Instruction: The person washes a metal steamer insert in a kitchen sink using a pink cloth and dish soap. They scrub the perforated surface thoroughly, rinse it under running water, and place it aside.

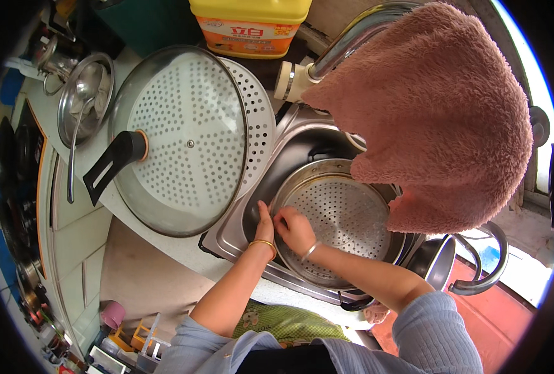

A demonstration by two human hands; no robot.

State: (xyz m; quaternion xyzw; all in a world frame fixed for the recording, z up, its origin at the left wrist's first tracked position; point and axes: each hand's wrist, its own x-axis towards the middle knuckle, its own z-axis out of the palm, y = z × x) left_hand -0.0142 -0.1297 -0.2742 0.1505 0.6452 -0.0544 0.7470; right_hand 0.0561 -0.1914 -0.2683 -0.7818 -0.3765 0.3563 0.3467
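Note:
A round metal steamer pan (pixel 372 219) with a perforated bottom sits tilted in the stainless steel sink (pixel 258 187). At its left rim, my left hand (pixel 263 228) grips the outer wall, some of its fingers hidden. My right hand (pixel 296 230) is curled against the inside of the same rim. Whether anything lies within its fingers cannot be seen. Dark loop handles stick out at the top and bottom of the pan.
A glass lid (pixel 178 187) with a black handle (pixel 118 161) rests over a white perforated rack (pixel 258 121) on the left. Above the sink's right side hangs a pink towel (pixel 426 121). A steel bowl with a ladle (pixel 74 145), a yellow detergent jug (pixel 249 32) and a dark pan (pixel 438 262) stand around.

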